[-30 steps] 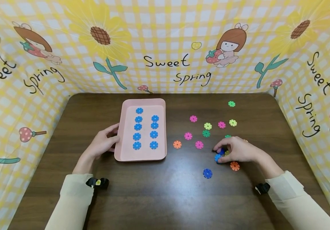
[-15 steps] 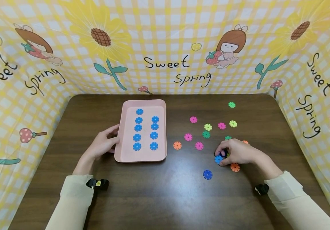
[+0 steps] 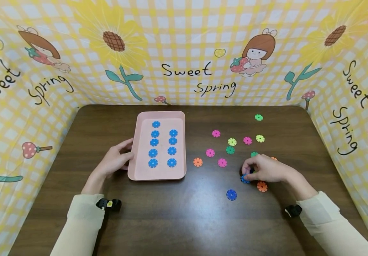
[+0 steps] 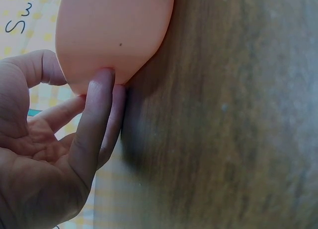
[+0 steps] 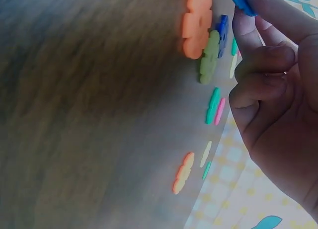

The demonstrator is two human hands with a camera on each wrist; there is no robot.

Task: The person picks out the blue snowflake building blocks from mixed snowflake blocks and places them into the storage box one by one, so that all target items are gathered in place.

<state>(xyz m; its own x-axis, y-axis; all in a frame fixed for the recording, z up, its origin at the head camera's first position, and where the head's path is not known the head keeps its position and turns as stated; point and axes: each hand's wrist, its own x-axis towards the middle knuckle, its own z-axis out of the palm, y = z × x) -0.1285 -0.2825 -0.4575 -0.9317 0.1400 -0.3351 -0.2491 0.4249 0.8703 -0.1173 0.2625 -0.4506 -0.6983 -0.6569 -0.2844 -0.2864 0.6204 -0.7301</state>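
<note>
My left hand (image 3: 117, 158) grips the left side of a pink tray (image 3: 134, 170), with its fingers against the outer wall in the left wrist view. Inside the tray lie two columns of light blue notched discs. Over on the right, my right hand (image 3: 267, 168) pinches a light blue notched disc (image 5: 242, 2) between thumb and fingertip, just above the table. Close by that hand are an orange disc (image 3: 262, 186), a yellow-green disc (image 5: 209, 57) and a dark blue disc (image 5: 222, 36). Another dark blue disc (image 3: 231, 195) lies nearer the front.
Several pink, green, yellow and orange discs are scattered right of the tray, among them a pink disc (image 3: 222, 163) and an orange disc (image 3: 198, 162). A bright green disc (image 3: 259, 117) lies farthest back. Behind the brown table (image 3: 171, 220) hangs a yellow checked cloth (image 3: 184, 35).
My right hand has drawn its fingers together on the light blue disc and shifted slightly right. My left hand and the tray have stayed put.
</note>
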